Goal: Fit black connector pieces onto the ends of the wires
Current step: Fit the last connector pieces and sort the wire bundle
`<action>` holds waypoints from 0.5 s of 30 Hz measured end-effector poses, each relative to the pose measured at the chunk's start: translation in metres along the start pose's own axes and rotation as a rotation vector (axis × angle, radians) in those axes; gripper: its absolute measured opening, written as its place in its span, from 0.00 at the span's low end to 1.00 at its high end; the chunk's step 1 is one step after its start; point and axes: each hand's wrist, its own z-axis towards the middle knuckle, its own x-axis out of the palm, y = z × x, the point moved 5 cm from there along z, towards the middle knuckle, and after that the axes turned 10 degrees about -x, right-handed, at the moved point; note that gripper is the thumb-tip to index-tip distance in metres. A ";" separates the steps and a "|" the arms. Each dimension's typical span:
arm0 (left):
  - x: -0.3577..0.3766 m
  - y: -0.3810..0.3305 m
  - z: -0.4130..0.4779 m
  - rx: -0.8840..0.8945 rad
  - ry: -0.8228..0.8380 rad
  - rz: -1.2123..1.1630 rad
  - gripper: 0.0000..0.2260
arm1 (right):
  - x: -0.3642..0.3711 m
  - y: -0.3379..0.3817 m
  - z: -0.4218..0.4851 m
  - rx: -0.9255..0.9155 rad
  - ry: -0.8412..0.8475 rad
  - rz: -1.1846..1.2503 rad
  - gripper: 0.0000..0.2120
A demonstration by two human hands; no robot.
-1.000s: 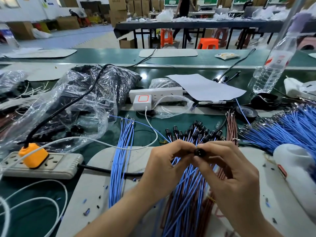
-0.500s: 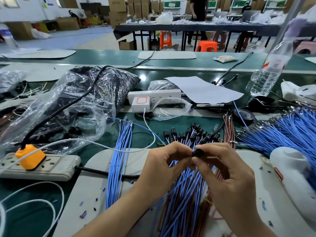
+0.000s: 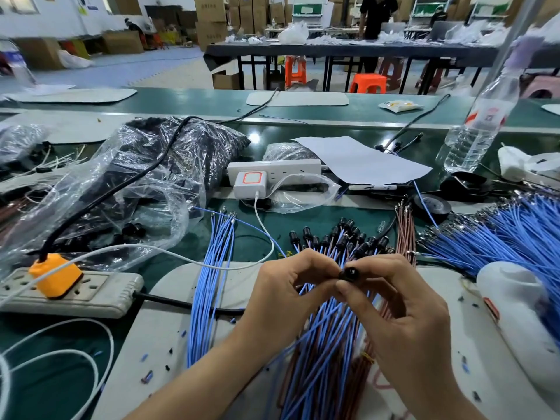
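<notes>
Black plastic barrel connector is sitting pinched btwn thumb and forefinger of the right hand, round end facing the camera, so its long axis is pointing roughly at the viewer. Left hand is meeting it from 9 o'clock, fingertips curled tight against it. Can't tell what they're holding, as any wire end is hidden.

Counting:
- 1 connector in grip
- approx. 15 fitted black connectors lying at 12
- 3 bundles: thin blue wire bundle at 9, brown wire bundle at 1, big blue wire fan at 3

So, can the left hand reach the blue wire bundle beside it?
Probably yes: the blue wire bundle lies beside the left hand, crossed only by a white cable, but the hand is occupied.
</notes>
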 end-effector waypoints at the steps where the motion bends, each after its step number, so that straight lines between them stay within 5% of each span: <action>1: 0.000 0.000 0.000 -0.003 0.001 -0.002 0.07 | 0.000 0.000 0.000 0.006 0.005 0.002 0.06; 15: 0.000 0.001 0.000 0.083 -0.014 0.065 0.06 | -0.001 0.005 0.003 -0.052 0.030 -0.052 0.11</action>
